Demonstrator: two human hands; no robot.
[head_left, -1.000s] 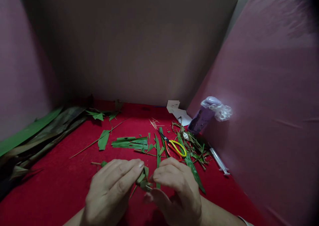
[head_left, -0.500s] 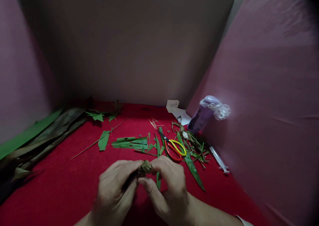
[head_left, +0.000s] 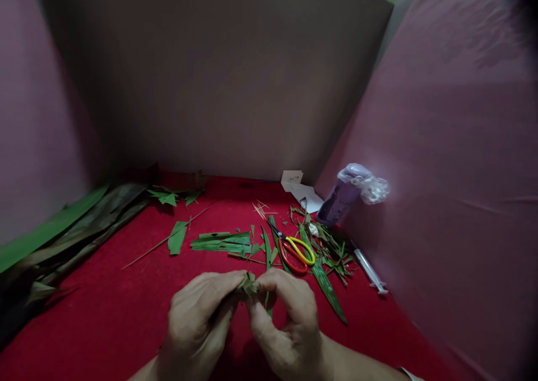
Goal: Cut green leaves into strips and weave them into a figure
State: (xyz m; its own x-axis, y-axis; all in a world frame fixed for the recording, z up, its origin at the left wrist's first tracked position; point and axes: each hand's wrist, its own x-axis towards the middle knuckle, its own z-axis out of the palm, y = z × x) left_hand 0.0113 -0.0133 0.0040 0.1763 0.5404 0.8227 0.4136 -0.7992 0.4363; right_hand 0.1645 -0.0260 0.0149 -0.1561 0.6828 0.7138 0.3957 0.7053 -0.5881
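Note:
Between my two hands is a small dull-green, crumpled leaf bundle point(head_left: 249, 285), held above the red cloth. My left hand point(head_left: 200, 316) is closed around its left part, which my fingers mostly hide. The thumb and forefinger of my right hand point(head_left: 288, 316) pinch the folded end that shows. Just beyond my right hand lie scissors point(head_left: 296, 253) with one red and one yellow handle. Cut green leaf strips point(head_left: 221, 241) lie flat past my left hand, and a long green leaf point(head_left: 328, 291) extends to the right of the scissors.
Thin wooden sticks point(head_left: 264, 208) lie beyond the scissors. To the right are dry plant scraps point(head_left: 334, 252), a syringe point(head_left: 370, 270) and a purple bottle point(head_left: 339, 199) with plastic wrap. White paper point(head_left: 306, 197) is at the back. Large leaves point(head_left: 54, 227) line the left, near a thin stalk point(head_left: 155, 246).
My right thumb has moved up against the leaf bundle's end, closing the pinch with the forefinger. My left hand keeps its grip. The whole view has shifted slightly.

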